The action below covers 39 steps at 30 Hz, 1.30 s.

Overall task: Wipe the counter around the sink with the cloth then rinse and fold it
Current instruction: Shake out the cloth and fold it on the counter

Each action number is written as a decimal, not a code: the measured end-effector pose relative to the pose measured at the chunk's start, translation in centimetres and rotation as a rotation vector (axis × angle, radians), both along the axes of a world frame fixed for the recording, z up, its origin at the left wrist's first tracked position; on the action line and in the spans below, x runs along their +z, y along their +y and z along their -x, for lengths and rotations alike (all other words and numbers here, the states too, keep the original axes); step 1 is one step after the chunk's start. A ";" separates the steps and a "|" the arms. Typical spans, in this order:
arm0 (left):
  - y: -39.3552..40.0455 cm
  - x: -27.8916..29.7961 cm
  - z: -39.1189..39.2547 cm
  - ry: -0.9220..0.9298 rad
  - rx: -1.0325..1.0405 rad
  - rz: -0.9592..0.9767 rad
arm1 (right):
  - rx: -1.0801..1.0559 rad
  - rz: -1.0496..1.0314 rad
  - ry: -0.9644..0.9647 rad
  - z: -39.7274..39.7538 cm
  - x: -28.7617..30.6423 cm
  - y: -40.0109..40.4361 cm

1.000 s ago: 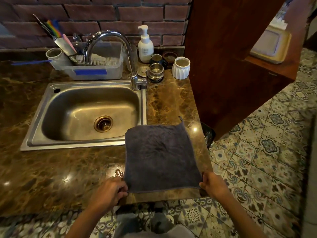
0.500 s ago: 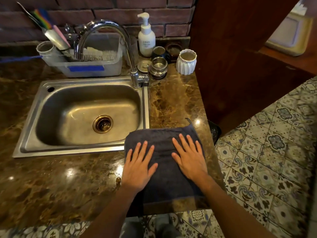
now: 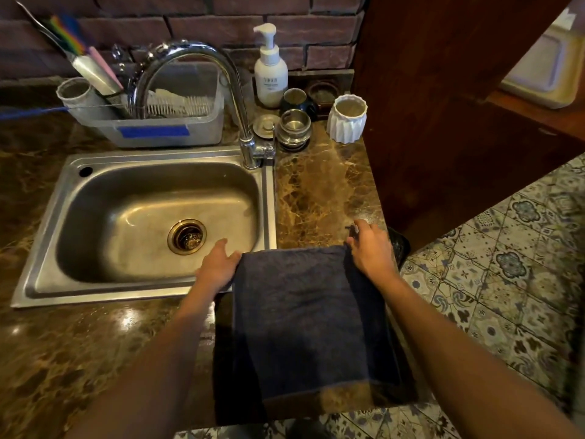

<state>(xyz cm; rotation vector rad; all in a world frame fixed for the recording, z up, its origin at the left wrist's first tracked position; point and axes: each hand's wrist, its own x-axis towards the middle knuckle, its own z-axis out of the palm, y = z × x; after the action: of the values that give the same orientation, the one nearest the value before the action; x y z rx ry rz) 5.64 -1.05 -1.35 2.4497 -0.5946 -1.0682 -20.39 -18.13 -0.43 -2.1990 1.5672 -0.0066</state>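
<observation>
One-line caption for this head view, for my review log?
Both hands, left and right, grip the far corners of a dark cloth spread on the counter beside the sink.

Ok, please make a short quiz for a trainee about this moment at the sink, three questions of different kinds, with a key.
1. True or false: the dark cloth lies spread on the counter to the right of the sink.
2. Where are the two hands? A) flat on the middle of the cloth B) at its far corners C) under the faucet
3. Fill in: the white ribbed cup stands ___ of the soap pump bottle.

Key:
1. True.
2. B: the left hand and the right hand are each at a far corner.
3. Right.
</observation>
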 end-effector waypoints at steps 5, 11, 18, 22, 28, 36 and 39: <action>-0.5 1.8 -1.0 0.232 0.039 0.043 | -0.200 -0.195 0.010 -1.1 0.7 -2.2; -0.8 1.9 -0.4 0.238 0.092 0.090 | -0.360 -0.252 0.171 -1.5 1.0 -2.7; -0.8 1.6 -0.4 0.240 0.196 0.184 | -0.407 -0.305 0.141 -1.9 0.8 -3.1; -0.5 1.7 -0.8 0.289 0.304 0.260 | -0.422 -0.293 0.012 -2.2 0.3 -3.0; -0.4 1.9 -1.8 0.228 0.353 0.331 | -0.594 -0.595 -0.298 -1.9 1.3 -5.0; -1.5 3.2 -2.4 0.189 0.450 0.447 | -0.522 -0.534 -0.643 -0.8 3.6 -6.2; -1.0 4.6 -2.5 0.165 0.445 0.520 | -0.449 -0.529 -0.813 0.3 5.3 -5.3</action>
<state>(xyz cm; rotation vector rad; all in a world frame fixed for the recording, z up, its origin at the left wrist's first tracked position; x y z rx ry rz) 8.10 -2.06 3.28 1.8939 -0.2160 -0.7986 -20.73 -23.42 4.89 -1.1710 1.3243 -0.4942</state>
